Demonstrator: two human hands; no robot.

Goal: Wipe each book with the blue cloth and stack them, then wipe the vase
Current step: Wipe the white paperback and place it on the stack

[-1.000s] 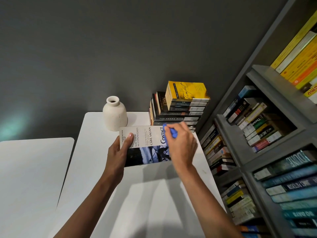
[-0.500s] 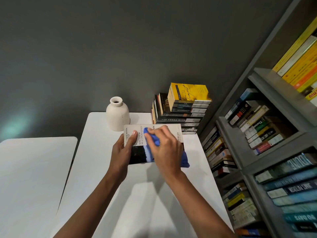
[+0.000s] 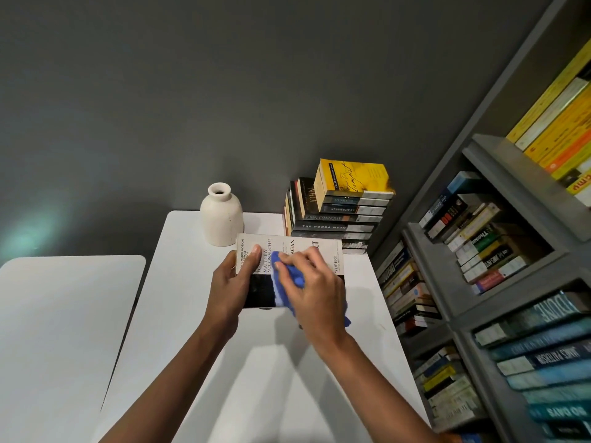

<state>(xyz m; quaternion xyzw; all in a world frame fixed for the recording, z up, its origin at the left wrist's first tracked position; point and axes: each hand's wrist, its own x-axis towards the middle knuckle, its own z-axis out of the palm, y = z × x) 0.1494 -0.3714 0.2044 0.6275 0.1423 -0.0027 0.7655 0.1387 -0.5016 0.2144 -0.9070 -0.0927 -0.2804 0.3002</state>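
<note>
Paperback (image 3: 329, 251), "Contact": wiping in progress, mid-desk (image 3: 256, 362). Left hand (image 3: 235, 282) fingers grasp its left edge; right hand (image 3: 315, 292) fingers clutch blue cloth (image 3: 283, 290) against the cover. Stack of books (image 3: 345, 215), far right corner: apparently done. Vase (image 3: 220, 219), upright just behind paperback: likely unwiped

Dark grey wall (image 3: 224, 91), grey bookshelf (image 3: 479, 302), white tables (image 3: 64, 330)

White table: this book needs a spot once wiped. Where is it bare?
Bare on the white table: the left strip from the vase to the near edge, and the near stretch between both forearms. The side table is bare too. Crowded: the far right corner, with the book stack behind the held book.
</note>
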